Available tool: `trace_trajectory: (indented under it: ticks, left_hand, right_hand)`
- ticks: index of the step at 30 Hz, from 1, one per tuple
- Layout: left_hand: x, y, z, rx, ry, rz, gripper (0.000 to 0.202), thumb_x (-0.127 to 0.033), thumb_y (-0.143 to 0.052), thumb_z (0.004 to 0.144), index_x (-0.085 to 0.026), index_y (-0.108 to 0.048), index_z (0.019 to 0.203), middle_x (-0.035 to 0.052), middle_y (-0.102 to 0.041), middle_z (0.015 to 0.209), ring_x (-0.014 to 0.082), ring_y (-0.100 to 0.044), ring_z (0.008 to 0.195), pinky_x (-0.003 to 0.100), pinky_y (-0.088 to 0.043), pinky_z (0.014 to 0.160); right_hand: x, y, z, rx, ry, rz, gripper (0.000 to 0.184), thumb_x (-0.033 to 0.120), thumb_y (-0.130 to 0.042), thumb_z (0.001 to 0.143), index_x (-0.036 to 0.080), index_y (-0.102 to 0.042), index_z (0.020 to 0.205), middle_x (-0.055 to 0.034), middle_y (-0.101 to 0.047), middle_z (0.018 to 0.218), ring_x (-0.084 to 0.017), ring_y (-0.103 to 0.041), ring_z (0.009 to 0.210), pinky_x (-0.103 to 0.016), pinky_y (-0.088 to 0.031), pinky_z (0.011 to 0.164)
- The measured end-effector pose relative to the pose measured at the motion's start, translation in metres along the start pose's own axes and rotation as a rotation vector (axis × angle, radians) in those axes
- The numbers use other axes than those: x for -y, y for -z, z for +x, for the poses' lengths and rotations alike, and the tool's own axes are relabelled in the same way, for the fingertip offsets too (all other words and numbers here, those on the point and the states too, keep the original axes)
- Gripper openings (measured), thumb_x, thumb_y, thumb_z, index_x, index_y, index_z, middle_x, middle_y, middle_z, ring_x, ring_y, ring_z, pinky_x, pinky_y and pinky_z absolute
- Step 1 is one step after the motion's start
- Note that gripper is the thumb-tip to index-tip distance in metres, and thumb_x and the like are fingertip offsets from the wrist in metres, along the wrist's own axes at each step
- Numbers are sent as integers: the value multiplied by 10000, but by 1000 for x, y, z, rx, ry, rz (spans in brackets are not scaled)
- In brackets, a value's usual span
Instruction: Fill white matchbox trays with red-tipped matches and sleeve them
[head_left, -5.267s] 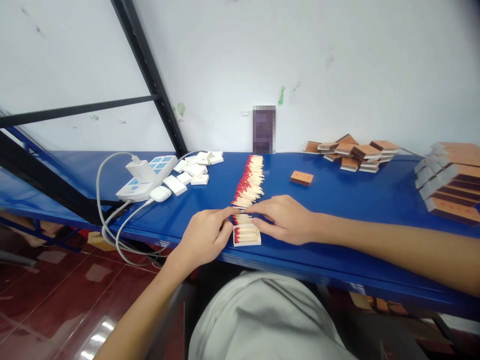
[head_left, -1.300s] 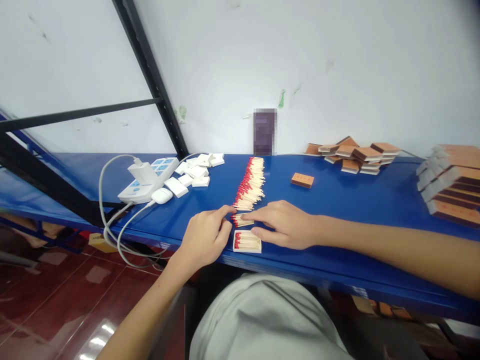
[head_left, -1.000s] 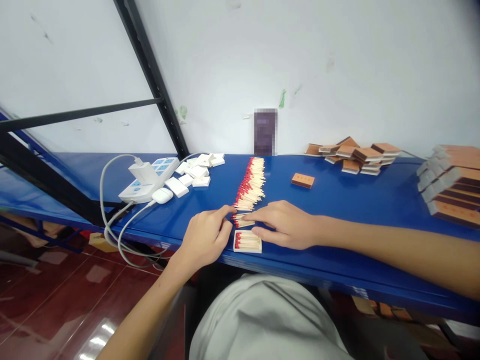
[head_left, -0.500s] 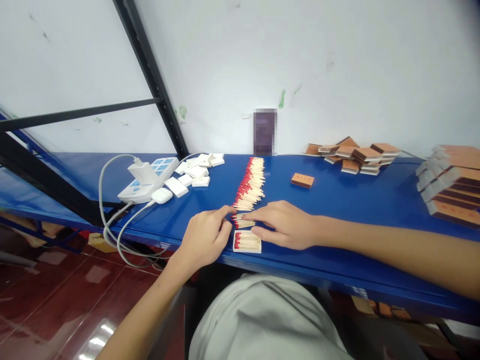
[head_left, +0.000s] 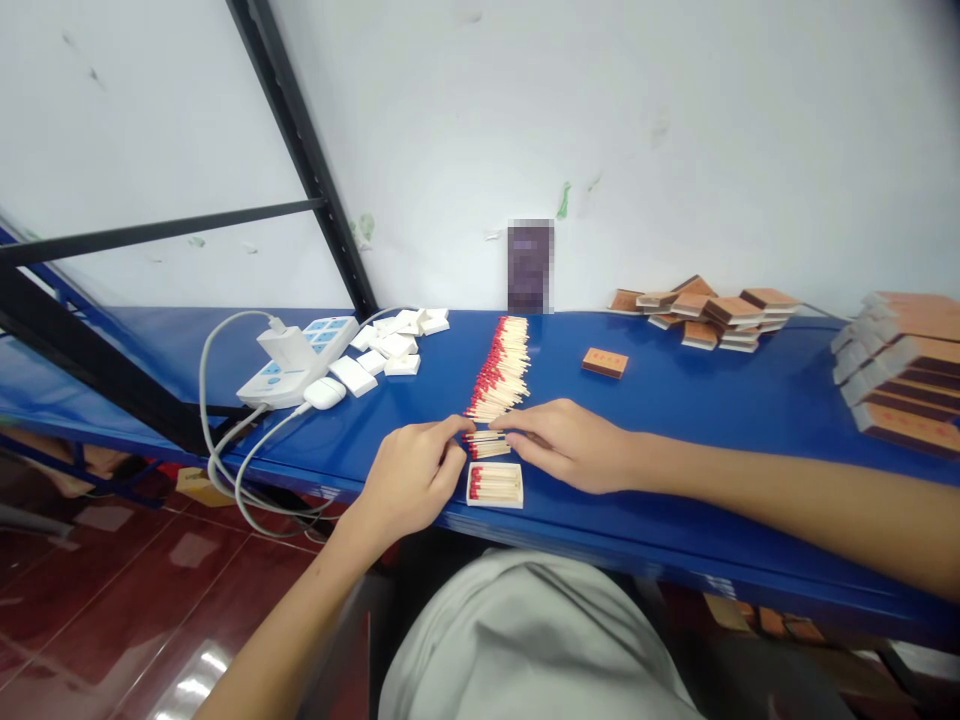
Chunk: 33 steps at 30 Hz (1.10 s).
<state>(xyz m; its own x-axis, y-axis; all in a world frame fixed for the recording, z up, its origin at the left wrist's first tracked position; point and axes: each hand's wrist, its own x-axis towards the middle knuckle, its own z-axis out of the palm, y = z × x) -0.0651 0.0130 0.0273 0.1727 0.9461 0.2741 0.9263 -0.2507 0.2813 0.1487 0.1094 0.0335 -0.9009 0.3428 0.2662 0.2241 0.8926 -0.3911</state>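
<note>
A long pile of red-tipped matches [head_left: 504, 365] runs back across the blue table. Just in front of it lies a small separate group of matches [head_left: 489, 447]. Nearest the table edge, a white matchbox tray [head_left: 495, 502] holds several matches, heads to the left. My left hand [head_left: 411, 470] has its index fingertip at the match heads, thumb apart and the other fingers curled under. From the right, my right hand [head_left: 566, 445] reaches its index finger to the bare match ends, with the thumb spread lower beside the small group. Neither hand visibly grips anything.
Several empty white trays [head_left: 394, 345] lie left of the matches, near a power strip [head_left: 300, 360] with chargers and cables. One matchbox sleeve [head_left: 605, 362] lies to the right. Behind it are heaped matchboxes [head_left: 705, 310]; stacked matchboxes [head_left: 904, 370] stand far right.
My right thumb has drawn back from the tray up to the small group of matches. Its index finger has shifted slightly away toward the pile. The left hand has hardly moved.
</note>
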Motion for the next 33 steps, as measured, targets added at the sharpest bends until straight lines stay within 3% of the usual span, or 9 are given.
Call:
trace_trajectory:
  ticks: [5, 11, 15, 20, 27, 33]
  left_hand:
    - [-1, 1, 0, 6, -1, -22, 319, -197, -377, 952, -240, -643, 1124, 18, -737, 977, 223, -686, 855, 310, -438, 739]
    - [0, 1, 0, 6, 1, -37, 312, -195, -380, 950, -240, -644, 1110, 20, -735, 986, 220, -683, 865, 301, -428, 743]
    - [-2, 1, 1, -7, 37, -34, 278, -202, -383, 938, -233, -608, 1099, 13, -714, 872, 215, -662, 764, 294, -393, 678]
    - [-2, -1, 1, -45, 89, -36, 123, -163, -403, 882, -235, -499, 906, -40, -559, 629, 195, -547, 587, 289, -301, 585]
    - [-2, -2, 2, -29, 105, -35, 132, -174, -396, 885, -231, -442, 775, -21, -546, 663, 185, -527, 606, 295, -306, 607]
    - [-1, 0, 2, 10, 50, -19, 138, -186, -392, 896, -237, -520, 890, -15, -615, 737, 197, -573, 666, 297, -324, 634]
  right_hand:
    - [-1, 0, 3, 6, -41, 14, 277, 241, -493, 952, 168, -680, 1143, -34, -715, 823, -146, -600, 648, -252, -404, 629]
    - [-1, 0, 4, 7, -49, 32, 250, 248, -495, 951, 159, -699, 1064, -16, -683, 761, -123, -543, 594, -245, -379, 616]
    - [-1, 0, 4, -11, -66, 38, 258, 160, -476, 919, 153, -693, 1057, -9, -674, 752, -118, -549, 607, -239, -384, 635]
    - [1, -4, 3, -44, -147, -29, 244, 126, -493, 848, 159, -681, 1000, -6, -665, 729, -130, -574, 636, -244, -383, 645]
    - [0, -6, 2, -70, -187, -87, 178, 156, -471, 859, 171, -646, 894, -22, -680, 770, -153, -610, 699, -261, -389, 672]
    - [1, -5, 1, -36, -149, -77, 193, 145, -470, 855, 180, -648, 921, -29, -702, 825, -156, -613, 727, -257, -388, 681]
